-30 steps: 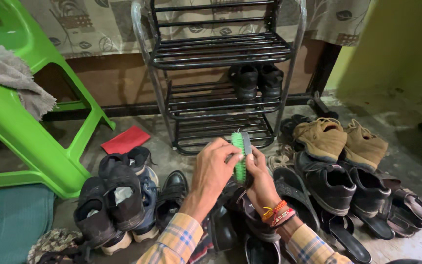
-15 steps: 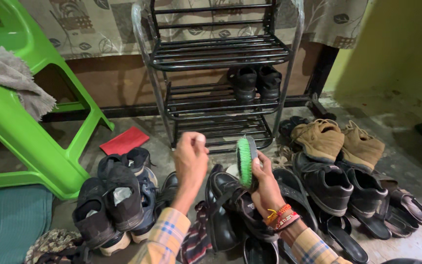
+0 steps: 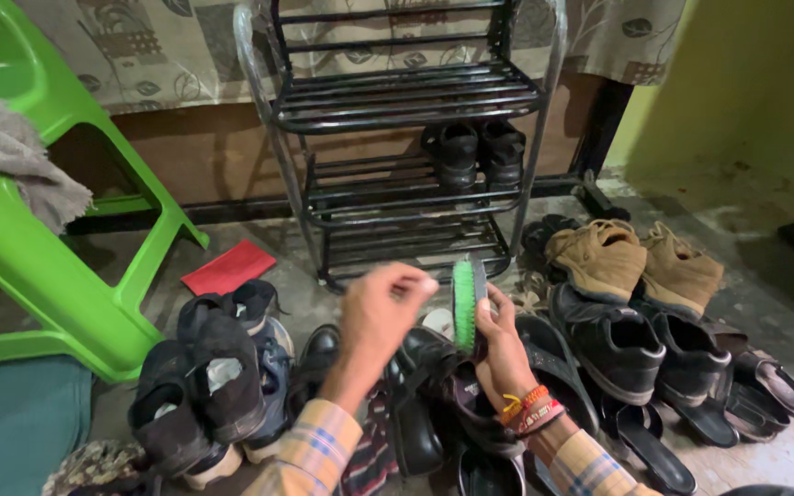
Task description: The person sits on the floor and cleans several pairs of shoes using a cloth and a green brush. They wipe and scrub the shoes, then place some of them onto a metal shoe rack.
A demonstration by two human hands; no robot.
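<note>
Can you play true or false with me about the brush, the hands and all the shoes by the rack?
1. The right hand holds a brush with green bristles. True.
2. The left hand grips a shoe. False: it is raised beside the brush and holds nothing.
3. A pair of black shoes sits on the middle shelf of the metal rack. True.
4. The tan shoes are on the top shelf. False: they lie on the floor, right of the rack.
5. The stool at the left is red. False: it is green.
</note>
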